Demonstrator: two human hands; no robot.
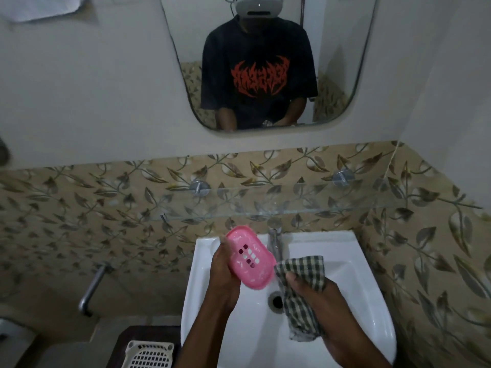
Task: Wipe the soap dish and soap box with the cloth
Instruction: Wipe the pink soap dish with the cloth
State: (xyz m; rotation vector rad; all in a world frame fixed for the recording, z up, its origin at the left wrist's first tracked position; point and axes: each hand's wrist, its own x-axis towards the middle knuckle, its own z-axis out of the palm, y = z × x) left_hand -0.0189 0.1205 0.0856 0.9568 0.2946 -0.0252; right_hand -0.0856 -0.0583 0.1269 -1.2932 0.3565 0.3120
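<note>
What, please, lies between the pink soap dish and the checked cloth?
Nothing: in the head view the soap dish and cloth nearly touch, only white sink behind.

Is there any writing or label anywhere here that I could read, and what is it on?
Red jagged lettering on the black T-shirt, seen in the mirror: reversed and too stylised to read.
Pink soap dish: no text visible.
Checked cloth: none.
Tap and sink: no brand mark legible.

Dim, soft focus — wide-angle bending at edges; light source perhaps overhead.
</note>
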